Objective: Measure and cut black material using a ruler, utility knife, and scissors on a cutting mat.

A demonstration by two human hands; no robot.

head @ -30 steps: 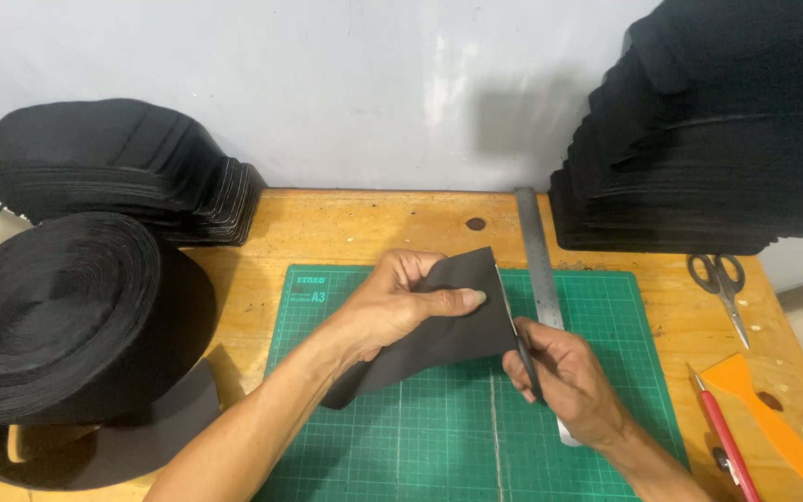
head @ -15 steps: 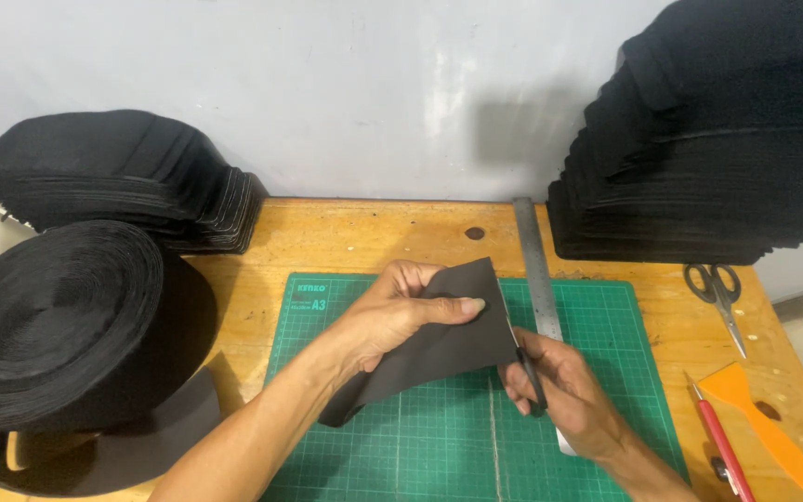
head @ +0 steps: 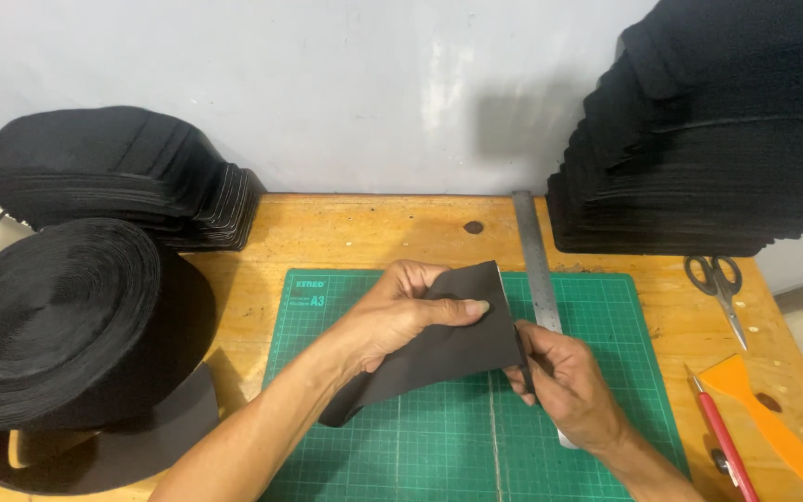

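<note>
Black strip (head: pixel 429 358) lifted over green cutting mat (head: pixel 606 437), mid-bench. Left hand (head: pixel 401 311) pinches its upper end, thumb on top. Right hand (head: pixel 564 386) closed on its right edge, fingers curled. Since earlier frame, strip end turned slightly. Steel ruler (head: pixel 536 265) along mat's right side; white label at mat's top-left corner.
</note>
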